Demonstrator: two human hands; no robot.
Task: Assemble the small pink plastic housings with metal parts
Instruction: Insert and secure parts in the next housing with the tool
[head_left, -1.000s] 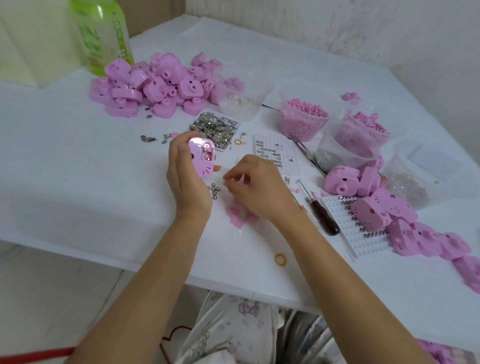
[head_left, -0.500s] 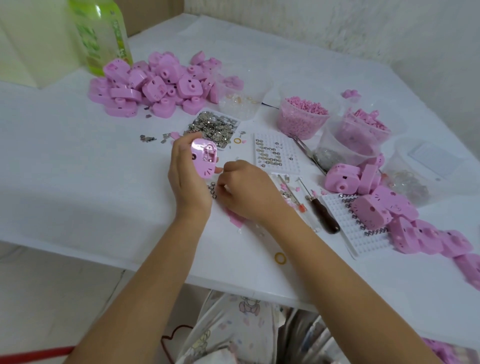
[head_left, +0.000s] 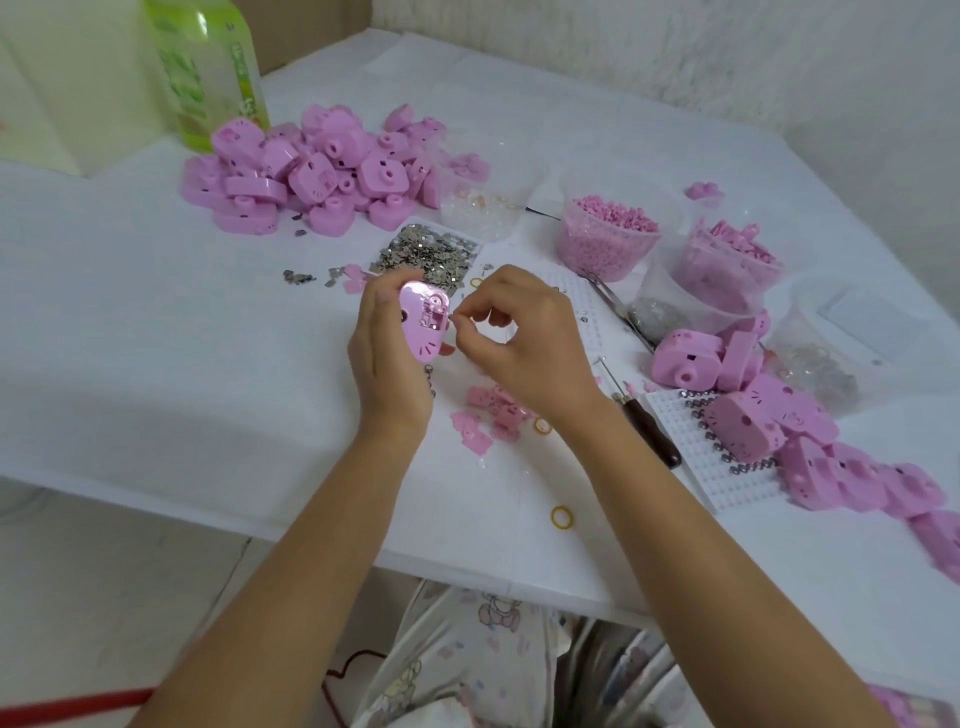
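Pink housing (head_left: 423, 325), one only, is held above the table (head_left: 156, 338) in the left hand's (head_left: 387, 358) curled fingers. The right hand (head_left: 519, 338) pinches a tiny piece (head_left: 453, 318) at its open side. Two housing heaps (head_left: 322, 171) (head_left: 779, 415) flank them. The green bottle's (head_left: 208, 67) label is unreadable.

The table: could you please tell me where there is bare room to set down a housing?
The widest bare patch is the left of the table, between the housing pile, the left hand and the near edge. Right of the right hand it is crowded: tubs, peg tray, loose housings.
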